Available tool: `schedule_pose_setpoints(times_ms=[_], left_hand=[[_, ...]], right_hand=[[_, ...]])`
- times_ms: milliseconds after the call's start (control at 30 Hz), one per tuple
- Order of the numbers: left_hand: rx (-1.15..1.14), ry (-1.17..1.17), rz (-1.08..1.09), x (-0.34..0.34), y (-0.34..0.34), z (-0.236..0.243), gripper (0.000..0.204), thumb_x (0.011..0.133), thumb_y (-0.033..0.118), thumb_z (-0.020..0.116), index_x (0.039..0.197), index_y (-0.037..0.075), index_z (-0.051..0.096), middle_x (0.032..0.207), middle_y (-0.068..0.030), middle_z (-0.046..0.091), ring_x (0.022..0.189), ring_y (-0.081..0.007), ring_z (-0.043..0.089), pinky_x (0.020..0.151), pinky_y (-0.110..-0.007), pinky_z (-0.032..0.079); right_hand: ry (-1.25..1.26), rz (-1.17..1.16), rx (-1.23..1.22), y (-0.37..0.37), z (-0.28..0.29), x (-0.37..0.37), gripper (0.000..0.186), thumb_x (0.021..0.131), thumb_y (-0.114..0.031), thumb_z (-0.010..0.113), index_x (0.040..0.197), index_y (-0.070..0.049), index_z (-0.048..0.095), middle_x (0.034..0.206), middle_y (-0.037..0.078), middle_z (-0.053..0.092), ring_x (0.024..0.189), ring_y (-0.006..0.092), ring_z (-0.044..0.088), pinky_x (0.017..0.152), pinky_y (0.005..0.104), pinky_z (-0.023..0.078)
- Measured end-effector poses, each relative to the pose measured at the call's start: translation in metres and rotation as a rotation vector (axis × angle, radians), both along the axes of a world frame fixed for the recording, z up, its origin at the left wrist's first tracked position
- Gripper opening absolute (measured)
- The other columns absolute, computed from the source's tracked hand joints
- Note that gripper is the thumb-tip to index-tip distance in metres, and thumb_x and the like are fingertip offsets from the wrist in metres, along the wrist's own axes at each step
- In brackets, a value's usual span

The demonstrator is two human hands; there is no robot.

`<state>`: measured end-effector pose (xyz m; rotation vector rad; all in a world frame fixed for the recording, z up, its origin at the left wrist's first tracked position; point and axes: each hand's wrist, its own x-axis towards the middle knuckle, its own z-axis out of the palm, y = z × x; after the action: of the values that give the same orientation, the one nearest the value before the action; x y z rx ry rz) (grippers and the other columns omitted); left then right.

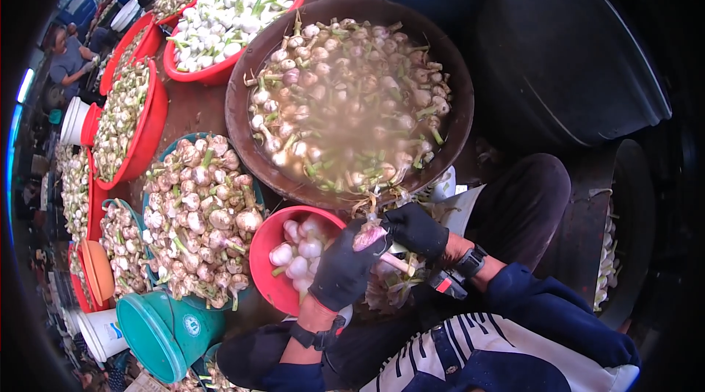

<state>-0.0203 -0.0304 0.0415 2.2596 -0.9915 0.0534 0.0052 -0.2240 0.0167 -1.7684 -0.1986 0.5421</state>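
My left hand (343, 267), in a black glove, is wrapped round a purple-striped garlic bulb (369, 237). The bulb's pale stem points down to the right, and its dry roots stick out at the far end. Against the bulb's right side, my right hand (417, 231), also gloved in black, is closed with its fingertips pinching at the skin. Just left of my left hand stands a red bowl (258, 266) holding cleaned white bulbs in water. Loose peelings (393, 288) lie below my hands. Beyond them is a wide brown basin (239, 109) of garlic in murky water.
A heaped tub of unpeeled garlic (194, 219) stands at the left, with a green bucket (150, 333) nearer me. Red tubs (143, 139) of garlic line the far left, where another person (67, 58) sits. A big black container (573, 54) rises at the right.
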Motion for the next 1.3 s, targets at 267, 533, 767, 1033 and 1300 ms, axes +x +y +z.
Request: schedule_pose_setpoints(times_ms=[267, 533, 767, 1033, 1300], left_hand=[[-0.670, 0.697, 0.131, -0.025, 0.004, 0.008, 0.030, 0.060, -0.006, 0.064, 0.089, 0.003, 0.062, 0.118, -0.0180, 0.054, 0.120, -0.0298, 0.047, 0.091, -0.035, 0.041], [-0.660, 0.324, 1.043, -0.062, 0.143, 0.090, 0.036, 0.071, 0.001, 0.069, 0.105, 0.004, 0.056, 0.105, -0.0086, 0.059, 0.087, -0.0142, 0.058, 0.074, -0.029, 0.049], [0.546, -0.434, 1.731, -0.186, 0.419, 0.133, 0.065, 0.078, 0.019, 0.072, 0.130, -0.002, 0.039, 0.122, -0.0189, 0.047, 0.103, -0.0252, 0.051, 0.084, -0.037, 0.047], [-0.259, 0.189, 1.196, -0.060, 0.192, 0.146, 0.036, 0.078, 0.007, 0.062, 0.112, -0.003, 0.054, 0.118, -0.0182, 0.054, 0.106, -0.0225, 0.055, 0.085, -0.032, 0.044], [-0.515, 0.550, 0.552, 0.014, 0.036, 0.064, 0.028, 0.081, 0.007, 0.059, 0.107, -0.003, 0.056, 0.101, -0.0156, 0.060, 0.090, -0.0233, 0.060, 0.077, -0.034, 0.048]], right_hand=[[-0.423, -0.206, -0.386, 0.010, -0.050, -0.011, 0.015, 0.070, -0.005, 0.057, 0.084, -0.002, 0.061, 0.077, 0.020, 0.060, 0.070, 0.0355, 0.059, 0.062, 0.0424, 0.046], [-0.446, 0.345, -0.797, -0.017, -0.008, -0.014, 0.031, 0.068, -0.021, 0.069, 0.096, -0.010, 0.061, 0.085, 0.016, 0.062, 0.082, 0.0349, 0.060, 0.068, 0.0445, 0.046], [-0.393, 0.407, -0.541, -0.008, -0.013, 0.004, 0.036, 0.072, -0.023, 0.067, 0.105, -0.010, 0.062, 0.097, 0.014, 0.063, 0.091, 0.0340, 0.059, 0.077, 0.0432, 0.047], [-0.290, 0.215, -0.676, 0.011, -0.059, 0.090, 0.033, 0.075, -0.026, 0.063, 0.102, -0.009, 0.063, 0.096, 0.017, 0.063, 0.092, 0.0346, 0.059, 0.079, 0.0414, 0.048], [-0.164, 0.369, -0.930, 0.044, -0.100, 0.121, 0.039, 0.075, -0.034, 0.059, 0.102, -0.007, 0.063, 0.099, 0.017, 0.064, 0.092, 0.0334, 0.061, 0.081, 0.0401, 0.048]])
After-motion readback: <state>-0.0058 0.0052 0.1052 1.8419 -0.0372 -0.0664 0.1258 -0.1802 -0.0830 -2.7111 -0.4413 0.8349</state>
